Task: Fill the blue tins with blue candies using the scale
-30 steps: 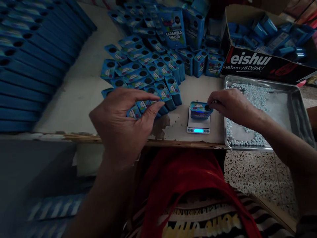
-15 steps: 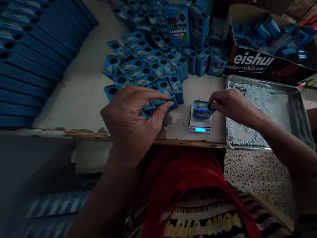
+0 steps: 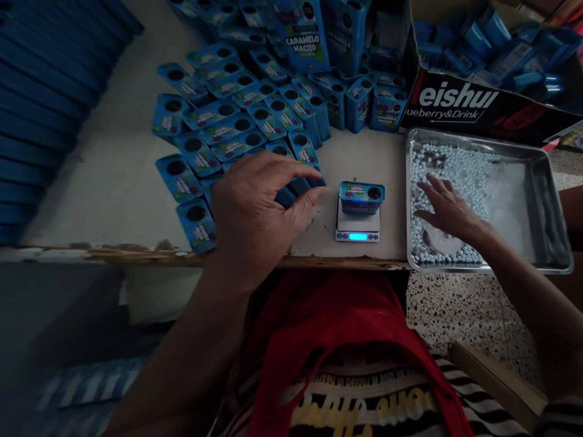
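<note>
A small blue box (image 3: 361, 196) with a round hole in its top stands on a white digital scale (image 3: 357, 225) with a lit display. My left hand (image 3: 259, 212) hovers left of the scale over the front of a group of blue boxes (image 3: 237, 127); thumb and index finger are apart with nothing visible between them. Fingers spread, my right hand (image 3: 449, 206) is over the small pale candies (image 3: 469, 173) at the left side of a metal tray (image 3: 537, 264), touching or just above them.
Behind the tray is a black printed carton (image 3: 483, 112) full of blue packs. Two larger blue boxes (image 3: 300, 36) stand at the back. Long blue stacks (image 3: 50, 103) fill the far left. The table's chipped front edge (image 3: 150, 256) runs close to the person's red apron (image 3: 337, 328).
My right hand has let go of the box on the scale and moved right, into the tray area. My left hand stays near the grouped boxes. The whole view has shifted slightly.
</note>
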The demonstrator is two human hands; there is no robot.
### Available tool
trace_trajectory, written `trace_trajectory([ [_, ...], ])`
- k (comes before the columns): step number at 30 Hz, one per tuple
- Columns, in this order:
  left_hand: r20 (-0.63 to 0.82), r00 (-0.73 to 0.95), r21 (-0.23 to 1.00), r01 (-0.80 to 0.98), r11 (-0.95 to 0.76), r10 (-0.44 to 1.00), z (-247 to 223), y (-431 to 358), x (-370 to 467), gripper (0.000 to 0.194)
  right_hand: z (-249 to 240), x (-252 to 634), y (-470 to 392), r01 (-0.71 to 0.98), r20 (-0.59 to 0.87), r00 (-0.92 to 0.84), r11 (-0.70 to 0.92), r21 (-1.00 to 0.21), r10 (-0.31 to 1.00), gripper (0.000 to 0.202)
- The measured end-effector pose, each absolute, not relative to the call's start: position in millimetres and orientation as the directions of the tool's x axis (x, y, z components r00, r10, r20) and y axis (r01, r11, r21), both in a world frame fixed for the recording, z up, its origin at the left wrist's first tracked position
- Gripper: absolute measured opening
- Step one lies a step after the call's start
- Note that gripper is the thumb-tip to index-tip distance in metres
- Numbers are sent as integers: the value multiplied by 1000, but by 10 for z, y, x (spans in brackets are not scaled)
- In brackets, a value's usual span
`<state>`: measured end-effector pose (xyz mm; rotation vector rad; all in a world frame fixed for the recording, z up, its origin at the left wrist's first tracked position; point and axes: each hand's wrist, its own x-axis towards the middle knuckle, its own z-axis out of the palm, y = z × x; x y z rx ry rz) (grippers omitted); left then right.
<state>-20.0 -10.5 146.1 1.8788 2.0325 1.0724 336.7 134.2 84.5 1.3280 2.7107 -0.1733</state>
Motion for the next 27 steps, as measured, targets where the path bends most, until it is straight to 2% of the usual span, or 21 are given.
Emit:
trace_trajectory([
  [2,339,-188,596,801,-55,922,1448,-108,-206,13,636,3471,1292,785,-161,-615,618,-33,772,71],
  [4,345,-181,583,810,-60,921,1422,-110,-204,13,514,3542,1240,761,-139,-646,646,-50,750,57],
  [6,359,-167,564,823,-71,918,1386,-103,-190,12,474,3594,1206,742,-124,-671,658,-132,732,42],
  [9,373,-124,537,837,-105,919,1335,-69,-158,14,515,3664,1215,751,-132,-644,588,-301,754,23],
  [11,357,-94,531,839,-119,929,1321,-35,-142,16,579,3722,1255,787,-151,-548,446,-426,823,12],
  [13,341,-77,527,841,-122,937,1325,1,-137,15,653,3794,1303,762,-212,-382,176,-623,900,9],
  [15,331,-67,520,845,-123,941,1338,37,-147,14,723,3865,1341,565,-327,-215,-155,-810,920,17],
  [16,321,-62,517,848,-120,945,1344,54,-157,14,751,3894,1355,433,-383,-170,-281,-856,908,21],
  [18,287,-47,516,849,-113,957,1347,90,-179,19,788,3929,1371,206,-498,-144,-466,-860,855,26],
  [21,224,7,516,847,-124,975,1310,156,-193,30,790,3917,1354,39,-624,-159,-627,-778,765,24],
  [24,193,91,478,861,-174,977,1230,249,-105,53,770,3872,1256,34,-617,-171,-622,-783,768,24],
  [27,122,208,411,879,-240,971,1143,356,112,70,765,3844,1092,146,-514,-153,-495,-857,844,29],
])
